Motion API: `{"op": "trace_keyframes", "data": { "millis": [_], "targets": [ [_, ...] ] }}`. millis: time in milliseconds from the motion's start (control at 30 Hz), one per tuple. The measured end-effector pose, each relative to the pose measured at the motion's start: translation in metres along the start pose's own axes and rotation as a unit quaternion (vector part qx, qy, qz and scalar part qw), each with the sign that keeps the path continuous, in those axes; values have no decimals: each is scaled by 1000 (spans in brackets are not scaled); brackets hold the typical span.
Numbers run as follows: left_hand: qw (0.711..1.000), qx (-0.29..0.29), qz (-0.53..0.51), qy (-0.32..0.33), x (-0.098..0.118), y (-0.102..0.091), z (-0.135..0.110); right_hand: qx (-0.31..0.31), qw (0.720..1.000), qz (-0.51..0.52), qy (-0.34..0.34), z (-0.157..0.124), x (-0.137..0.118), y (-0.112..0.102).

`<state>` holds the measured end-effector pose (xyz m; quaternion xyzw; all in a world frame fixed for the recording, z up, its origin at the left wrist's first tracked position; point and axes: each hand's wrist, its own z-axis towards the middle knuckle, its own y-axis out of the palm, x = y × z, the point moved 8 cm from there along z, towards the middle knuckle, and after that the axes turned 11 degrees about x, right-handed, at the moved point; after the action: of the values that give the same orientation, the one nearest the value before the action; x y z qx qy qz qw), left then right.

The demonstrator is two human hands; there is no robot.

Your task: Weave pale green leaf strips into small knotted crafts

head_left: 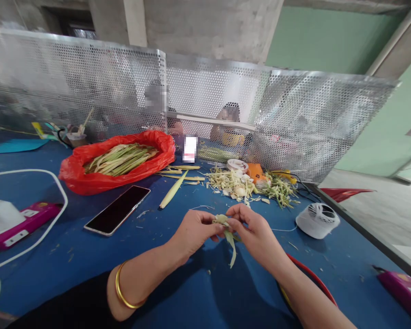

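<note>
Between my two hands, a folded pale-green leaf strip (230, 244), which looks like corn husk, is pinched at its top, with one end hanging down. My left hand (195, 230) grips it from the left with thumb and fingers together. From the other side my right hand (251, 228) closes its thumb and fingertips on the same piece. White thread (283, 230) runs from near my right hand to a white spool (318, 221) on the right. Beyond my hands lies a whole pale husk piece (173, 191).
A red plastic bag (116, 184) holds long green leaves (121, 160). A phone (118, 210) lies before it. Husk scraps (229, 183) and a tape roll (237, 165) sit near the perforated metal screen (212, 87). Purple power strips (20, 226) and a white cable (60, 192) also lie on the blue table (150, 246).
</note>
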<state>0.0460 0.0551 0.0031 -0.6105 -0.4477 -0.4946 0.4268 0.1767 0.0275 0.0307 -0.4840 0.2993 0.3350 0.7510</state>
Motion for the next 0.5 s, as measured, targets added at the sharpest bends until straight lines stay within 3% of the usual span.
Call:
{"op": "trace_keyframes", "data": {
  "millis": [333,400,500],
  "targets": [
    [998,-35,3,54,-4,10,-2,29,990,-96,-97,-7,-17,6],
    [996,-43,39,74,-6,11,-1,34,994,-61,-81,-5,-16,5],
    [987,-48,114,105,-8,10,-2,12,999,32,15,-2,-1,6]
  ]
}}
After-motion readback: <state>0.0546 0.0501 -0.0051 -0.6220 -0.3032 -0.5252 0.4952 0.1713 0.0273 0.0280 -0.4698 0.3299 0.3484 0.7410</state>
